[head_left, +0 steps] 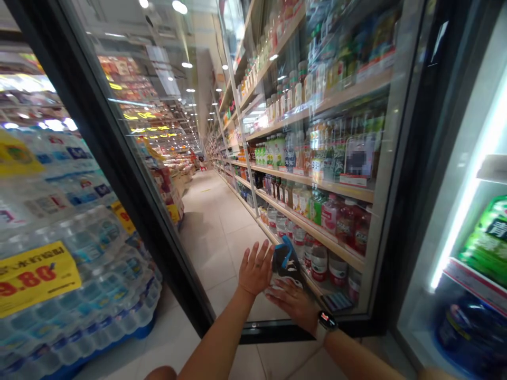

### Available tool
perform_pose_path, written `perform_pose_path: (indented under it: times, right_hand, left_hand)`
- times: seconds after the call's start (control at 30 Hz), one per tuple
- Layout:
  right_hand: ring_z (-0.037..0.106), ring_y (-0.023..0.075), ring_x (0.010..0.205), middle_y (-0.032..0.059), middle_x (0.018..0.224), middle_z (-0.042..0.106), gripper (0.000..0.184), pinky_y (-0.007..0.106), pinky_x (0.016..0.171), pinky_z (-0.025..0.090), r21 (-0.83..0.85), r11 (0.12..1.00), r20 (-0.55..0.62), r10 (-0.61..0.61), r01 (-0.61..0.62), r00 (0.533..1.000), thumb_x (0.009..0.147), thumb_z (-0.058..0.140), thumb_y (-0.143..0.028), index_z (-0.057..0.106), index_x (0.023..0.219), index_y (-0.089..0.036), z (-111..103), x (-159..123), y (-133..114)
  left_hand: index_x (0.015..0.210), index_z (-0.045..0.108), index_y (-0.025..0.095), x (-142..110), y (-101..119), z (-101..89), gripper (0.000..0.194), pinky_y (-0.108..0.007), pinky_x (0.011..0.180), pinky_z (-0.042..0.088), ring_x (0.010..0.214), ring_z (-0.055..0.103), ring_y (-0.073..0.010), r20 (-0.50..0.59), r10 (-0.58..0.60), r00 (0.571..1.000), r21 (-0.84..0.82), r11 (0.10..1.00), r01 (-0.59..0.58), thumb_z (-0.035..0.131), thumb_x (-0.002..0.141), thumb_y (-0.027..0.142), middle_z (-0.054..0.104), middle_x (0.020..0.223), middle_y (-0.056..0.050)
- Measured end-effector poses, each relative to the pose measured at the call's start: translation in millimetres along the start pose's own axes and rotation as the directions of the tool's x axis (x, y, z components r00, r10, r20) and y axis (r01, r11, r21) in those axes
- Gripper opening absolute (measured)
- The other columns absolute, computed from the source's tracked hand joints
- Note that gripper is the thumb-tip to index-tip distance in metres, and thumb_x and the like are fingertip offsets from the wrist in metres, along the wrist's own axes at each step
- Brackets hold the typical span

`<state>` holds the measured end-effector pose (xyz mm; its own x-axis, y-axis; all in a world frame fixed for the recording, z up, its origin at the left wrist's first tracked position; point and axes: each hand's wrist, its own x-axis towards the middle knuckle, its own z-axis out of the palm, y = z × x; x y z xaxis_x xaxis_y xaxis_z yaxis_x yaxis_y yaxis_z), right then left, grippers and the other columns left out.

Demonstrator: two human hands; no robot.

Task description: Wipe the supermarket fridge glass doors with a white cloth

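My left hand (255,269) lies flat against the glass door (222,211) with its fingers spread, holding nothing. Beside it, my right hand (293,302), with a watch (327,320) on the wrist, holds a dark cloth with blue trim (287,261) against the lower part of the same glass. The two hands almost touch. The cloth hides the right hand's fingertips.
The door's black frame (119,174) runs diagonally on the left. Stacked packs of bottled water with a yellow price tag (35,277) stand at the left. Shelves of bottled drinks (317,211) show through the glass. An open lit cooler (475,237) is at the right.
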<state>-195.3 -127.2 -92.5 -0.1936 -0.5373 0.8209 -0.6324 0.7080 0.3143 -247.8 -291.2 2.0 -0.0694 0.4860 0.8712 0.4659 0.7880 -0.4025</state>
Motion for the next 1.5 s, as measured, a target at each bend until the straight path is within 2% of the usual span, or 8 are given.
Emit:
perform_pose_path:
  times: [0.23, 0.4, 0.5, 0.63, 0.8, 0.97, 1.17, 1.5]
  right_hand:
    - [0.058, 0.0044, 0.114, -0.0018, 0.118, 0.068, 0.03, 0.021, 0.106, 0.04, 0.079, 0.997, 0.024, 0.005, -0.007, 1.0, 0.1, 0.039, -0.026, 0.061, 0.12, -0.023, -10.1, 11.5, 13.3]
    - [0.048, 0.0121, 0.128, -0.0019, 0.12, 0.067, 0.025, 0.035, 0.115, 0.03, -0.038, 0.999, -0.087, 0.034, -0.038, 0.996, 0.096, 0.047, -0.018, 0.064, 0.114, -0.025, -43.0, 38.2, 44.5]
    - [0.043, 0.0167, 0.133, -0.0011, 0.123, 0.066, 0.028, 0.042, 0.118, 0.023, -0.098, 0.981, -0.17, 0.151, -0.169, 0.974, 0.094, 0.049, -0.013, 0.065, 0.113, -0.026, -57.5, 55.1, 56.9]
    - [0.042, 0.0192, 0.134, 0.0019, 0.128, 0.062, 0.037, 0.046, 0.119, 0.021, -0.11, 0.921, -0.23, 0.342, -0.374, 0.911, 0.093, 0.047, -0.011, 0.061, 0.123, -0.029, -60.5, 72.3, 57.5]
    - [0.045, 0.0184, 0.132, -0.0001, 0.122, 0.066, 0.042, 0.046, 0.119, 0.019, -0.119, 0.904, -0.344, 0.35, -0.41, 0.871, 0.091, 0.049, -0.008, 0.061, 0.122, -0.034, -54.5, 76.7, 48.7]
    - [0.043, 0.0196, 0.134, 0.0, 0.133, 0.058, 0.05, 0.046, 0.117, 0.025, -0.108, 0.92, -0.313, 0.327, -0.376, 0.892, 0.09, 0.047, -0.007, 0.054, 0.13, -0.036, -69.7, 84.2, 54.3]
    - [0.038, 0.023, 0.137, 0.009, 0.144, 0.046, 0.068, 0.052, 0.114, 0.028, 0.006, 0.835, -0.461, 0.491, -0.55, 0.739, 0.089, 0.034, -0.005, 0.017, 0.151, -0.024, -92.4, 107.6, 66.3]
    - [0.041, 0.0174, 0.135, 0.0008, 0.125, 0.064, 0.054, 0.041, 0.118, 0.027, -0.032, 0.947, -0.292, 0.297, -0.32, 0.909, 0.089, 0.038, -0.002, 0.051, 0.135, -0.027, -60.4, 104.4, 20.5]
  left_hand:
    - [0.146, 0.031, 0.021, -2.7, -1.8, 1.3, 0.062, -0.039, 0.119, 0.014, 0.142, 0.026, -0.0208, 0.027, -0.001, 1.0, 0.008, 1.0, 0.001, 0.049, 0.087, 0.025, 0.043, 0.145, -0.006]
    - [0.147, 0.029, 0.021, -2.9, -4.0, 2.7, 0.065, -0.039, 0.119, 0.014, 0.143, 0.024, -0.0204, 0.018, -0.009, 1.0, -0.018, 1.0, 0.009, 0.051, 0.086, 0.024, 0.044, 0.145, -0.007]
    - [0.147, 0.029, 0.02, 0.3, -3.1, 0.3, 0.063, -0.039, 0.119, 0.014, 0.144, 0.021, -0.0202, 0.014, -0.006, 1.0, -0.051, 0.999, 0.007, 0.05, 0.087, 0.023, 0.043, 0.145, -0.007]
    - [0.147, 0.029, 0.021, 6.9, -3.3, -15.1, 0.063, -0.039, 0.118, 0.015, 0.144, 0.02, -0.0215, 0.051, 0.013, 0.999, -0.076, 0.997, -0.009, 0.05, 0.087, 0.026, 0.04, 0.148, -0.006]
    - [0.147, 0.028, 0.024, 13.2, -19.6, -44.1, 0.065, -0.036, 0.118, 0.019, 0.143, 0.024, -0.0205, 0.159, 0.137, 0.978, -0.078, 0.989, -0.126, 0.052, 0.087, 0.027, 0.036, 0.15, -0.005]
    - [0.148, 0.025, 0.023, 14.0, -33.8, -51.7, 0.069, -0.041, 0.119, 0.013, 0.145, 0.016, -0.0243, 0.042, -0.042, 0.998, 0.054, 0.998, 0.04, 0.054, 0.087, 0.034, 0.032, 0.152, -0.007]
    - [0.148, 0.025, 0.021, 11.9, -23.8, -57.0, 0.067, -0.039, 0.12, 0.011, 0.145, 0.014, -0.0231, 0.042, -0.053, 0.998, 0.074, 0.996, 0.05, 0.05, 0.088, 0.038, 0.032, 0.152, -0.005]
    - [0.148, 0.025, 0.02, 9.1, -27.2, -60.1, 0.067, -0.04, 0.118, 0.012, 0.145, 0.016, -0.0246, 0.081, -0.036, 0.996, 0.064, 0.997, 0.031, 0.045, 0.089, 0.045, 0.036, 0.15, -0.006]
